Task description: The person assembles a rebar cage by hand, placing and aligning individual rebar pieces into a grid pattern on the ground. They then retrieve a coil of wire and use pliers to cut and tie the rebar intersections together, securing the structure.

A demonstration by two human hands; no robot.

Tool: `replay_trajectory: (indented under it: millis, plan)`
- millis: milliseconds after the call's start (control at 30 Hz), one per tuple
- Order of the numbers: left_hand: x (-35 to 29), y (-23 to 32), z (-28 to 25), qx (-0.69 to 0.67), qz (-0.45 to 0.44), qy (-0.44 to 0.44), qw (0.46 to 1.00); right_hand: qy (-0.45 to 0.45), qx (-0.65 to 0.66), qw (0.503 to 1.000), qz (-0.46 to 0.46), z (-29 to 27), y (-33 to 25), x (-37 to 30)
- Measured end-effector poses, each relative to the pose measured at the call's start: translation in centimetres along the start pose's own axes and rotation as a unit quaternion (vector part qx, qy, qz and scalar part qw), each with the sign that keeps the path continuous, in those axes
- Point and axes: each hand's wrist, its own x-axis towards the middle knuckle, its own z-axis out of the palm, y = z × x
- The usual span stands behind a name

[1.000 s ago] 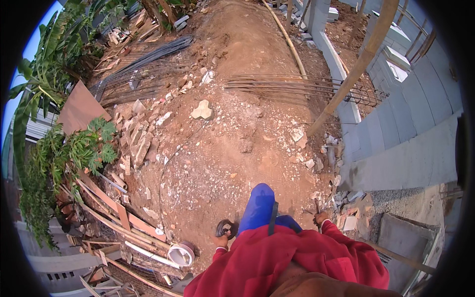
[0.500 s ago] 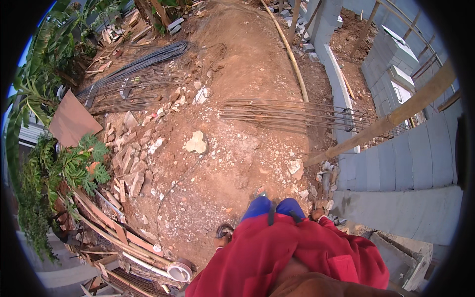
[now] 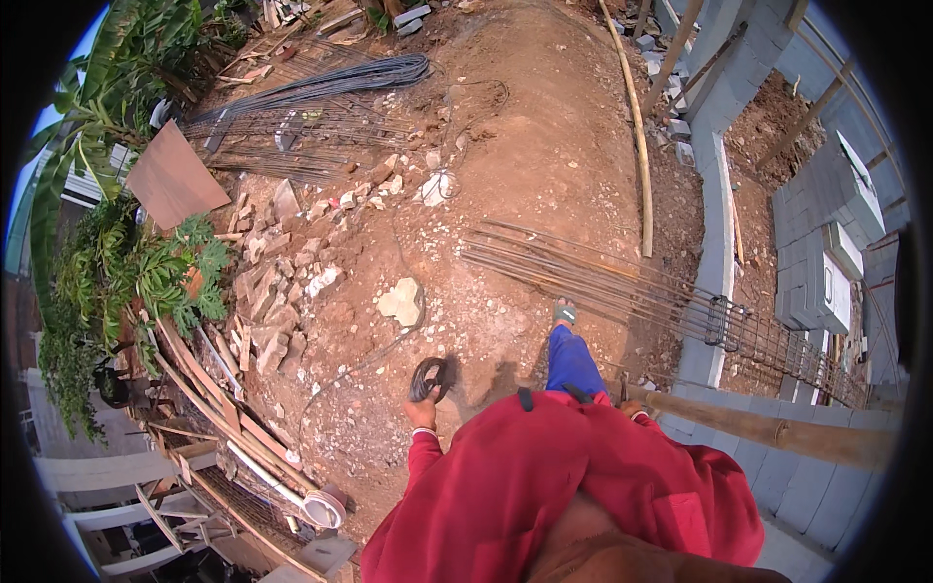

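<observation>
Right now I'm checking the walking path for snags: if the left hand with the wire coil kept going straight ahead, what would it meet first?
Probably nothing close: ahead of the left hand and its wire coil lies bare dirt, then a pale flat stone on the ground, well below hand height as far as depth can be judged.

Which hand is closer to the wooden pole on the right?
Right. The right hand is at the near end of the wooden pole, apparently touching it. The left hand is well off to its left, holding a wire coil.
</observation>
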Motion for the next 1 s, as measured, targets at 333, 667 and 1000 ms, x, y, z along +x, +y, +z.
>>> replay_trajectory:
  millis: [333,667,1000]
  plan:
    - [-1.4,7.1,13.3,0.038,-0.079,0.047,0.995,0.114,-0.014,0.992,0.047,-22.4,18.2,10.9]
    - [-2.1,13.9,21.6,0.193,-0.199,0.02,0.961,0.289,0.43,0.828,0.215,-41.8,13.3,16.8]
    - [9.7,9.1,30.5,0.358,-0.249,0.063,0.898,-0.049,0.304,0.942,0.132,-49.5,9.4,21.3]
